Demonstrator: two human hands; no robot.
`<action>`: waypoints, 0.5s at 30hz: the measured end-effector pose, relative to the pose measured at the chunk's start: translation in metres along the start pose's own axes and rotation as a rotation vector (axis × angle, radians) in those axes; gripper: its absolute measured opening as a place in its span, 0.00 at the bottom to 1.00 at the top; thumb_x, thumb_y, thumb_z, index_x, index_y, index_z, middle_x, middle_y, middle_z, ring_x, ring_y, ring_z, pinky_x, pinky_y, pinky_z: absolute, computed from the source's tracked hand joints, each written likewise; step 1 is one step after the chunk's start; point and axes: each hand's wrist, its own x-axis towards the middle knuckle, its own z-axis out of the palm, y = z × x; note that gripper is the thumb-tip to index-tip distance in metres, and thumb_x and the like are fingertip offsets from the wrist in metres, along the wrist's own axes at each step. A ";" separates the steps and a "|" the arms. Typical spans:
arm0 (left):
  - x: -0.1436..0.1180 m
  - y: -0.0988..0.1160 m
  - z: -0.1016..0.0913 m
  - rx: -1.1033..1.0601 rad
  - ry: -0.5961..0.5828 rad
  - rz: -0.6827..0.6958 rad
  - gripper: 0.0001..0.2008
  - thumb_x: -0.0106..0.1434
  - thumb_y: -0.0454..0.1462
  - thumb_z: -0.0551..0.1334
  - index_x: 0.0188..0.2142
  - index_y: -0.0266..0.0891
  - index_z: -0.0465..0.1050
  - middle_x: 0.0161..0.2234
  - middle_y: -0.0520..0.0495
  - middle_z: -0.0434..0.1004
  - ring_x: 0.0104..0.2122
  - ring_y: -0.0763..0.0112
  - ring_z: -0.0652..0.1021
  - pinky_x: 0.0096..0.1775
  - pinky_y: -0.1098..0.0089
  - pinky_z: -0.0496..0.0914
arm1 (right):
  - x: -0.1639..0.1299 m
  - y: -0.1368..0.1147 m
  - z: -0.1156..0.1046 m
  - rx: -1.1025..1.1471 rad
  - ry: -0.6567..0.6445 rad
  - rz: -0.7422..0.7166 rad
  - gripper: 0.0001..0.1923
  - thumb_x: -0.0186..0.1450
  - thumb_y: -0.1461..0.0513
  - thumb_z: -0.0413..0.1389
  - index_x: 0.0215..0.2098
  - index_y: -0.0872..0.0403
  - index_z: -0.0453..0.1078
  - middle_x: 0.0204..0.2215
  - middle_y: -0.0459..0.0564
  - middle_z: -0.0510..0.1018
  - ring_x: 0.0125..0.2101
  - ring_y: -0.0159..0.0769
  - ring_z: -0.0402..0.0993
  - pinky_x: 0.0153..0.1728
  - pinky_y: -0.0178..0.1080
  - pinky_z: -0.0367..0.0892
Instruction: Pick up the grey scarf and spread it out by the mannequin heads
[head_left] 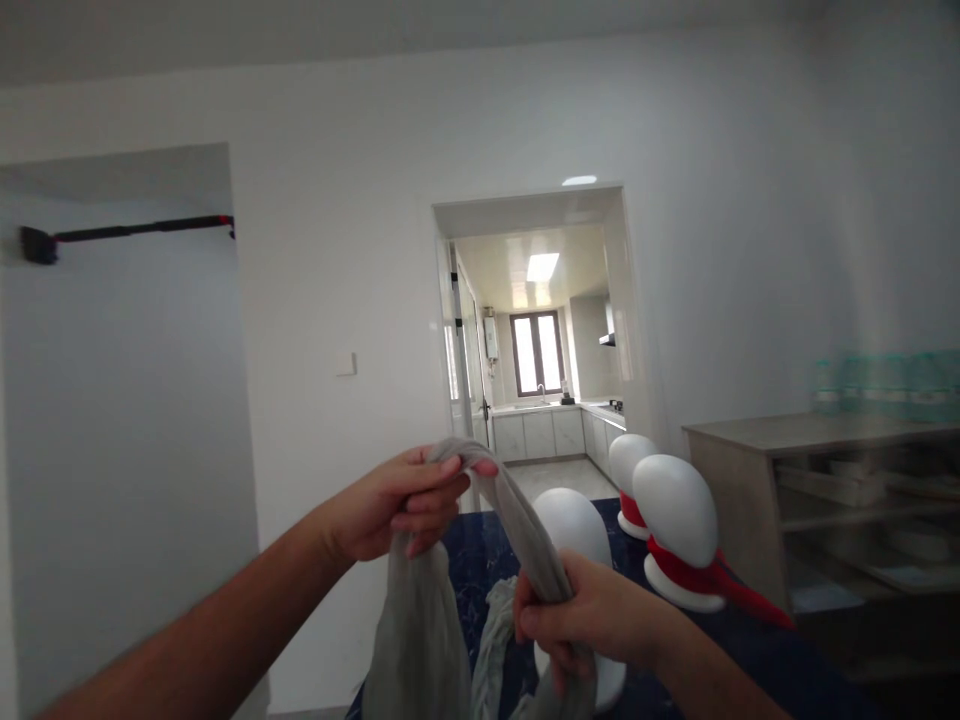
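A long grey scarf [517, 510] is gathered into a band and stretched between my two hands. My left hand [412, 497] pinches it at the top of the bend, and a wide length hangs below. Lower and to the right, my right hand [574, 615] is wrapped around the same scarf, whose other end drops out of view. Behind it stands a white mannequin head [566, 520], partly covered by the scarf and my right hand. More crumpled grey cloth [491, 640] shows between the hands.
On the dark blue marbled table [480, 560], two more white mannequin heads [675, 510] stand at right, with red scarves [694, 570] around their necks. A shelf unit [772, 450] beyond them carries several water bottles [885, 385]. A doorway straight ahead opens onto a kitchen [536, 430].
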 end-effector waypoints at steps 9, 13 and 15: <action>0.025 0.058 0.022 -0.007 0.051 0.347 0.14 0.73 0.35 0.62 0.55 0.39 0.78 0.25 0.60 0.68 0.15 0.84 0.48 0.18 0.82 0.68 | 0.013 -0.038 0.024 0.276 0.056 -0.324 0.17 0.69 0.52 0.65 0.30 0.57 0.73 0.39 0.55 0.84 0.29 0.35 0.82 0.25 0.34 0.75; 0.020 0.086 0.001 0.047 0.142 0.466 0.13 0.72 0.32 0.60 0.54 0.39 0.78 0.45 0.47 0.86 0.13 0.88 0.53 0.17 0.83 0.67 | 0.000 -0.059 -0.009 0.213 0.124 -0.289 0.17 0.72 0.52 0.62 0.31 0.54 0.69 0.19 0.39 0.73 0.12 0.24 0.64 0.13 0.28 0.58; 0.014 0.096 -0.016 0.068 0.179 0.455 0.13 0.71 0.31 0.59 0.52 0.39 0.78 0.50 0.42 0.87 0.13 0.89 0.55 0.15 0.83 0.64 | -0.012 -0.078 -0.032 0.252 0.192 -0.350 0.17 0.71 0.52 0.63 0.31 0.52 0.67 0.15 0.33 0.64 0.11 0.21 0.53 0.11 0.26 0.50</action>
